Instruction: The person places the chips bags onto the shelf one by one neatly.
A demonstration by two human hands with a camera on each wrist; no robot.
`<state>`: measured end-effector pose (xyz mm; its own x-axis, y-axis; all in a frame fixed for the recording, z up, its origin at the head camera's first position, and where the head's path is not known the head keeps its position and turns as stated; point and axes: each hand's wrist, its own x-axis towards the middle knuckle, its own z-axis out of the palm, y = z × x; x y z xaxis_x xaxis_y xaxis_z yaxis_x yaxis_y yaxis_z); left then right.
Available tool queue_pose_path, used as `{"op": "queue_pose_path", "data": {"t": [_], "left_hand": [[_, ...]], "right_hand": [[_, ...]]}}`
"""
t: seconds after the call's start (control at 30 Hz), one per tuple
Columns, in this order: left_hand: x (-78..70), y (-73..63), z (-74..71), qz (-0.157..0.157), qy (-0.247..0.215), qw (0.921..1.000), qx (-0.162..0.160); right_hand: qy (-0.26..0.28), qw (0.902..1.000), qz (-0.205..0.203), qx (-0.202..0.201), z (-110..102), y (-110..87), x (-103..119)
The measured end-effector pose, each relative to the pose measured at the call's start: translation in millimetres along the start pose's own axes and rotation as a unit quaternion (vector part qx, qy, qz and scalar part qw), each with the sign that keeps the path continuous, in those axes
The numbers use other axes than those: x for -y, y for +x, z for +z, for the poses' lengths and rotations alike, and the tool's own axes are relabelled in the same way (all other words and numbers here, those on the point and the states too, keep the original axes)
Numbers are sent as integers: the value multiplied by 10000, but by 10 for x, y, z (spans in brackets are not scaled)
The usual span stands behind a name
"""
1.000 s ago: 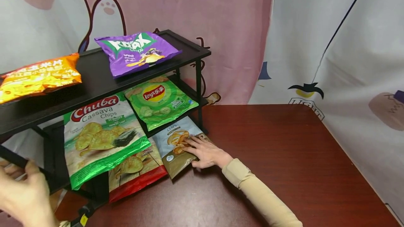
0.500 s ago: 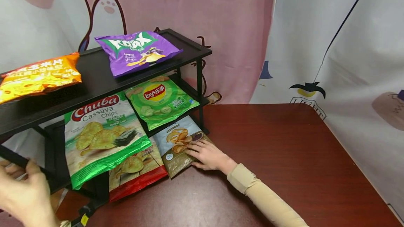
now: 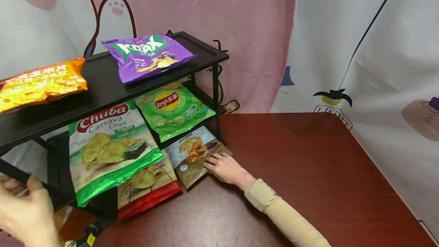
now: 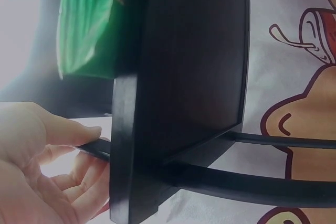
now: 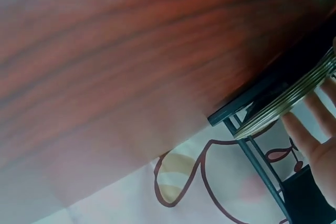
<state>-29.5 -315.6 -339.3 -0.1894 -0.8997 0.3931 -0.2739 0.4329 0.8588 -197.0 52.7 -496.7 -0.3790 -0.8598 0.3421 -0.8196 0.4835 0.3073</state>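
Note:
My left hand [image 3: 29, 214] grips a black bar at the near left end of the shelf rack [image 3: 103, 77]. In the left wrist view, its thumb and fingers lie around that bar [image 4: 97, 149]. My right hand [image 3: 224, 169] rests on the lower right part of a blue-and-brown chip bag [image 3: 193, 176], fingers extended over its edge. This bag lies tilted at the rack's bottom right, its upper end under the middle tier. Right of it in the right wrist view are my fingers [image 5: 302, 135], at the bag's crimped edge [image 5: 262, 116]; the thumb is hidden.
A red-bottomed chip bag [image 3: 151, 197] lies beside it. On the middle tier are a Chuba cassava chip bag [image 3: 113, 151] and a green Lay's bag [image 3: 175, 111]. Purple [image 3: 149, 58] and orange [image 3: 44, 83] snack bags lie on top. The brown table [image 3: 308, 174] extends right.
My right hand has slid down and right across the blue-and-brown bag, uncovering its printed picture. The bag's lower edge has shifted slightly up and right. My left hand stays on the bar.

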Motion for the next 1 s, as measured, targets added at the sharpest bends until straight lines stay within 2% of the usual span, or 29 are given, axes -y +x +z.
{"op": "queue_pose_path", "data": {"t": [0.2, 0.43, 0.6, 0.8, 0.87, 0.93, 1.0], "left_hand": [[5, 18, -6, -144, -45, 9999, 32], [-3, 0, 17, 8, -68, 10000, 51], [-14, 3, 30, -50, -76, 9999, 77], [-34, -2, 36, -14, 2, 10000, -5], [-56, -33, 26, -9, 162, 9999, -48], [-114, -103, -2, -143, 493, 9986, -99], [-207, -215, -37, -226, 710, 9966, -359]], "right_hand": [[43, 9993, 370, -45, 52, 123, 25], [1, 9977, 623, 279, 91, 233, 63], [68, 9968, 676, 415, 90, 238, 51], [405, 9955, 757, 401, 38, 186, 33], [538, 9946, 812, 354, -6, 140, 7], [654, 9937, 880, 249, -56, 74, -33], [746, 9927, 945, 43, -113, -1, -88]]}}
